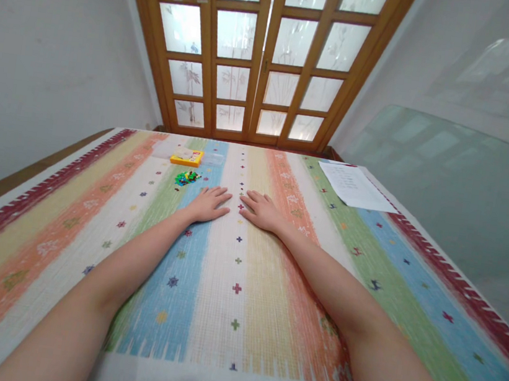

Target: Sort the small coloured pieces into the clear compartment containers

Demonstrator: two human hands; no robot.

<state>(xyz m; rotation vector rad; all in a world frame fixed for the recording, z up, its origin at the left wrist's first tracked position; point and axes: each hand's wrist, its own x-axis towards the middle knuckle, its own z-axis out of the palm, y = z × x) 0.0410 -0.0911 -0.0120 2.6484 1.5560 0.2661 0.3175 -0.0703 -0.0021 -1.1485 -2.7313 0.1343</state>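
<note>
While a loose heap of small green, blue and yellow pieces [186, 178] is lying on the multicoloured striped tablecloth [220, 267], the bare left hand [208, 204] is resting palm-down just right of the heap, fingers slightly spread. The bare right hand [261, 212] is resting likewise, farther right of the heap. A flat yellow rectangular box [187, 158] is sitting just behind the heap; a white paper sheet [353, 186] is lying well right of it.

On the tablecloth [215, 310], a pile of pieces [187, 178] lies at eleven o'clock, a box [186, 157] just behind it, a paper sheet [357, 186] at one; doors [255, 59] beyond at twelve.
</note>
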